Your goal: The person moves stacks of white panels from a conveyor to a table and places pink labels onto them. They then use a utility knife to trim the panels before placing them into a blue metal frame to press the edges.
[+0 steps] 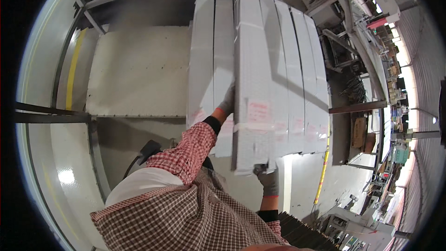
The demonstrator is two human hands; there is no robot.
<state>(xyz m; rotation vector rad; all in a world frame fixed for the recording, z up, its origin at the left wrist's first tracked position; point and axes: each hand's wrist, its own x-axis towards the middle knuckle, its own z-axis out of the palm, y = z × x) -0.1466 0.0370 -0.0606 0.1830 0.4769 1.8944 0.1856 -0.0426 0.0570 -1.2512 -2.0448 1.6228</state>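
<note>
A long white package (253, 74) wrapped in clear film, with a red printed patch near its close end, lies at a slight tilt over a row of similar packages. Its near end sticks out toward me past the others. My left hand (227, 101), in a grey glove, presses against its left side, with the fingers partly hidden at the edge. At the near end, my right hand (267, 180), also gloved in grey, grips the bottom corner with its thumb over the edge.
More long white packages (297, 79) lie side by side to the right, and two more (203, 56) on the left. A pale board (137, 72) spans a metal frame (51, 117) at left. Right of the row stands a metal rack (357, 107). Dark stacked strips (304, 232) sit at lower right.
</note>
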